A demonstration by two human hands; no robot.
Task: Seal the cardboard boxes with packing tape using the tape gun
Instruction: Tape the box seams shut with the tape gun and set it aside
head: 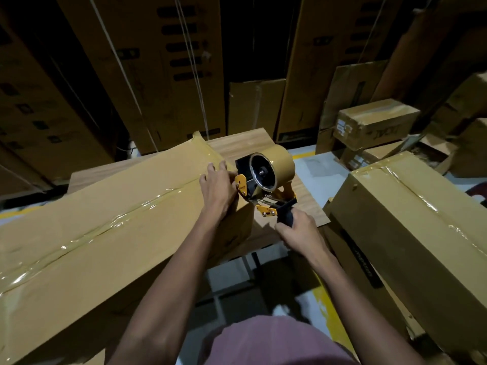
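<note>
The right hand point(300, 233) grips the black handle of the yellow tape gun point(266, 185) at the long brown cardboard box's point(105, 222) end on the wooden desk point(308, 204). The left hand point(216, 188) lies flat, fingers point(210, 168) straight, on the taped seam. Best press the tape end firmly, then tear cleanly.

A wooden table point(303, 198) with light grain stands in the middle, and its dark metal leg point(257, 267) goes down to the pale floor point(313, 164). On the floor there are yellow painted lines point(303, 153) at the far side and near the right. At the near edge a pink shirt point(271, 341) fills the bottom of the view.
</note>
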